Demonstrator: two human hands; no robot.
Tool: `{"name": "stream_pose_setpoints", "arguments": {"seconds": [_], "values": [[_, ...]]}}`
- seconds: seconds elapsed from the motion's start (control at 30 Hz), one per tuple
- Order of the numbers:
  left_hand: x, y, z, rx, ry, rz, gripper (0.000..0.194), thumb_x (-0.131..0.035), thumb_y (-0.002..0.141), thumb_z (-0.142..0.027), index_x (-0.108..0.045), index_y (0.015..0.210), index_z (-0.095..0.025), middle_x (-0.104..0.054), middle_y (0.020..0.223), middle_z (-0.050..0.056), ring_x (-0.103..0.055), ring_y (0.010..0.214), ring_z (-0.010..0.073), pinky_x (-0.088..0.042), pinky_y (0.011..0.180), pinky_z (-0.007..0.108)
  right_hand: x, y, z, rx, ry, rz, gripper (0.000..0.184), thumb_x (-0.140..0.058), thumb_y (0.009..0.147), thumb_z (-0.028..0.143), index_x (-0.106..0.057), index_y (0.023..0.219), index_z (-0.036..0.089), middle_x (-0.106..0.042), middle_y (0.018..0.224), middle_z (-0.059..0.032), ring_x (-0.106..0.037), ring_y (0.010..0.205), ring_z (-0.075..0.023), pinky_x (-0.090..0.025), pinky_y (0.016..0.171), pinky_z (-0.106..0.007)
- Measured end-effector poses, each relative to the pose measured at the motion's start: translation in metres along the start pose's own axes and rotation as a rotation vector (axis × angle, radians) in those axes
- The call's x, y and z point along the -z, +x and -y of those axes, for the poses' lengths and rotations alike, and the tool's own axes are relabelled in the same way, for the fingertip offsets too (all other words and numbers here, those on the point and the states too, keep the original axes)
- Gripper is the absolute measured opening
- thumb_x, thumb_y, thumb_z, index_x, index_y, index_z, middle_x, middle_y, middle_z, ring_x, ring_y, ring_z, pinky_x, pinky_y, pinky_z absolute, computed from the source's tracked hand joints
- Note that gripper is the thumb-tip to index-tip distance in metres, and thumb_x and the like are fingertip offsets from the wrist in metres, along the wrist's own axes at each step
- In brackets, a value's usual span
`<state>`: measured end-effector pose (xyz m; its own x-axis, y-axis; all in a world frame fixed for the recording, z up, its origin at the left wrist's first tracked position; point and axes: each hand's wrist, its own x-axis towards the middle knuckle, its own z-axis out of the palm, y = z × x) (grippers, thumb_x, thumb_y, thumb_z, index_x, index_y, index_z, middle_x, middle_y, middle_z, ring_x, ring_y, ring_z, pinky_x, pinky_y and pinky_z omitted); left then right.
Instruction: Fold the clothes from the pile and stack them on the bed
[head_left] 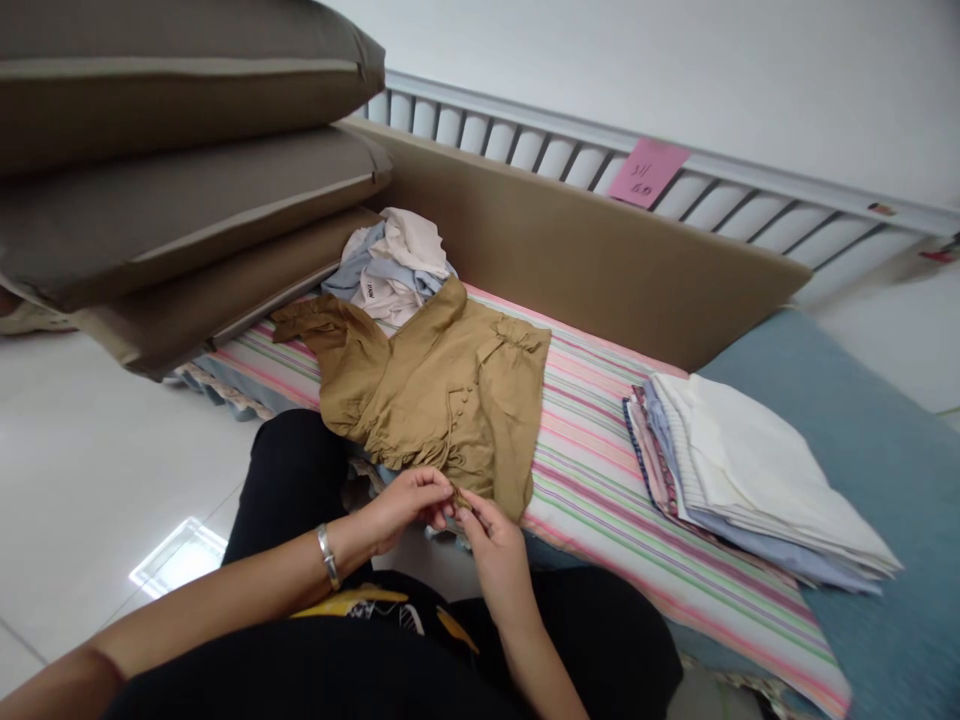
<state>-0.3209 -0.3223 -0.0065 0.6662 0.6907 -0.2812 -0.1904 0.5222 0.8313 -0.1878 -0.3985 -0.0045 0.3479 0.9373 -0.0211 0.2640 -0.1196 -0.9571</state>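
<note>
An olive-brown blouse (420, 380) with ruffles and small buttons lies spread on the striped cloth (585, 450), one sleeve folded across its body. At its near edge my left hand (416, 500) pinches a bit of the brown fabric between thumb and fingers; a silver bangle is on that wrist. My right hand (487, 530) grips the same bit of fabric just beside it, the fingertips of both hands almost touching. What exactly sits between the fingertips is partly hidden.
Crumpled white and light-blue clothes (397, 262) lie behind the blouse. Folded garments (757, 460) are stacked at the right. Big brown cushions (187, 200) pile up at the left. A brown board (585, 250) leans against a white slatted rail bearing a pink note (648, 173).
</note>
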Motion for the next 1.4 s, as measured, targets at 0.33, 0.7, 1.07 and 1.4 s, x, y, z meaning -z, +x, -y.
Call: {"name": "stream_pose_setpoints", "arguments": {"seconds": [0.33,0.7,1.07,1.4], "values": [[0.001,-0.003,-0.001,0.016,-0.024,0.029,0.029,-0.071,0.069,-0.038,-0.056,0.073,-0.014,-0.062,0.069,0.002,-0.055,0.054,0.0091,-0.043,0.058,0.023,0.0,0.004,-0.002,0.13,-0.123,-0.019,0.029,-0.056,0.078,0.03,-0.07,0.101,0.021,-0.069,0.098,-0.0077,-0.063,0.09,-0.0211,-0.049,0.084,-0.033],[0.003,0.005,0.004,-0.037,0.044,-0.009,0.032,-0.074,0.066,-0.04,-0.057,0.07,-0.013,-0.06,0.061,0.0,-0.052,0.053,0.0083,-0.039,0.056,0.022,-0.003,0.004,-0.005,0.1,-0.053,0.035,0.033,-0.059,0.079,0.036,-0.068,0.106,0.02,-0.068,0.101,-0.009,-0.063,0.09,-0.0216,-0.051,0.082,-0.034],[0.007,0.005,0.007,-0.061,0.171,-0.007,0.029,-0.071,0.067,-0.039,-0.057,0.07,-0.015,-0.059,0.059,-0.001,-0.053,0.055,0.0099,-0.04,0.058,0.023,-0.004,0.01,-0.01,-0.232,0.282,0.002,0.039,-0.063,0.072,0.053,-0.067,0.082,0.015,-0.067,0.07,-0.0043,-0.065,0.066,-0.0195,-0.052,0.066,-0.031],[0.012,0.007,0.021,-0.012,0.18,0.036,0.027,-0.069,0.069,-0.037,-0.053,0.071,-0.015,-0.059,0.064,-0.001,-0.054,0.054,0.0098,-0.041,0.058,0.023,-0.003,0.008,0.001,-0.354,0.601,-0.057,0.033,-0.074,0.063,0.046,-0.061,0.072,0.017,-0.063,0.065,-0.0009,-0.06,0.059,-0.014,-0.05,0.059,-0.026]]}}
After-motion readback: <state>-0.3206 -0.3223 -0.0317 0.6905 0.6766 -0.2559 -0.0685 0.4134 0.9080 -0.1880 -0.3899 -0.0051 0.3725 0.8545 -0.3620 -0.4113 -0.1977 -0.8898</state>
